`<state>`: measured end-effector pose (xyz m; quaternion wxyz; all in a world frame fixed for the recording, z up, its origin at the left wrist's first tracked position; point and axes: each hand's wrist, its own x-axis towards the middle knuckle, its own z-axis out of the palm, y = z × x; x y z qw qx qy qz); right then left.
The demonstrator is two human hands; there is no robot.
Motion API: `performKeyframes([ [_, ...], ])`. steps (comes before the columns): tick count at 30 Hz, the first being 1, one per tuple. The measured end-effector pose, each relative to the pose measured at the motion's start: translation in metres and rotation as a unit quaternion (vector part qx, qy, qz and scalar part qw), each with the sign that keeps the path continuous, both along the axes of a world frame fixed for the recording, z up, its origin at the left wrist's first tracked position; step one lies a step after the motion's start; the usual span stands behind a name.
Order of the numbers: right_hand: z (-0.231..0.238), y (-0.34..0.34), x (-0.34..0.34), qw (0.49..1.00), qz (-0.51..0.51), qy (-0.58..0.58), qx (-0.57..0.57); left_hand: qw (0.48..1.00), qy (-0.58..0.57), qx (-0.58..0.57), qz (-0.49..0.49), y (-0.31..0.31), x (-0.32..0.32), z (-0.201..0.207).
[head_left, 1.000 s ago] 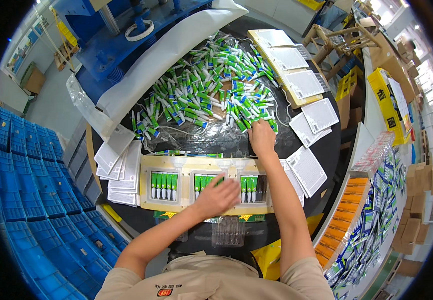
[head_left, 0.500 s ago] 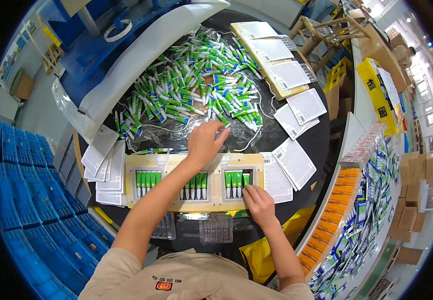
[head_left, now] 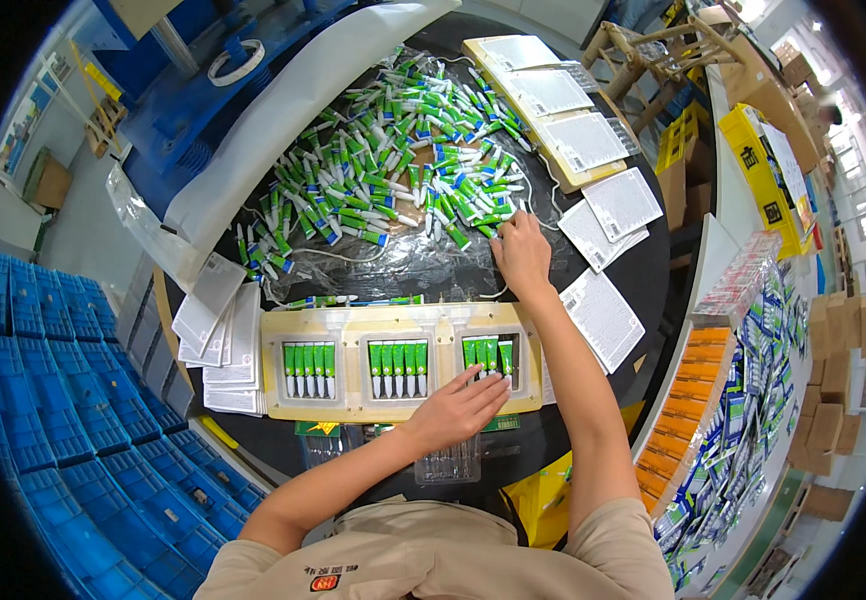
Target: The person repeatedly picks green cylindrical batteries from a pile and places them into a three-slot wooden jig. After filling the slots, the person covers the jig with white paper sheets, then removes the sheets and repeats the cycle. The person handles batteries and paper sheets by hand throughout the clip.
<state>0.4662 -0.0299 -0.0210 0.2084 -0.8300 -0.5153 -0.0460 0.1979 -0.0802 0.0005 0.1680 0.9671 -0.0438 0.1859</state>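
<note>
A cream frame (head_left: pixel 353 403) with three clear-windowed wells lies before me, each well holding a row of small green tubes with white nozzles (head_left: pixel 308 368). My left hand (head_left: pixel 458 408) rests across the lower edge of the right well, fingers stretched out over the nozzle ends of the tubes there (head_left: pixel 483 353). One tube in that well stands a little apart from the others. Farther off, my right hand (head_left: pixel 525 258) is at the right edge of a big loose heap of green-and-white tubes (head_left: pixel 373 170), thumb and fingers apart. Whether its fingertips touch a tube is hidden.
Stacks of white printed cards (head_left: pixel 231 345) lie left of the frame, more cards (head_left: pixel 603 318) to the right. A second cream frame (head_left: pixel 578 180) bearing cards stands at far right. Clear plastic blisters (head_left: pixel 450 465) sit at the near edge. Blue crates (head_left: pixel 43 400) fill the left side.
My left hand has come back from the heap to the right well of the frame. My right hand has left that well and reached out to the heap's right edge.
</note>
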Motion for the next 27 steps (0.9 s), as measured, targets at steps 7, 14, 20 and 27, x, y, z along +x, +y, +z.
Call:
performKeyframes([
  [7, 0.037, -0.120, -0.030, 0.978, -0.095, 0.177, 0.054, 0.994, 0.101, 0.048, 0.016, -0.003, 0.014, -0.006],
  [14, 0.055, -0.208, -0.109, 0.996, -0.005, 0.041, 0.085, 0.991, 0.130, 0.009, -0.001, 0.007, 0.016, -0.003],
  [20, 0.043, -0.192, -0.122, 0.994, 0.041, -0.041, 0.091, 0.989, 0.140, -0.018, 0.048, 0.007, -0.012, 0.012],
  [27, 0.038, -0.192, -0.123, 0.991, 0.056, -0.055, 0.104, 0.985, 0.078, -0.119, 0.099, -0.006, -0.046, 0.027],
])
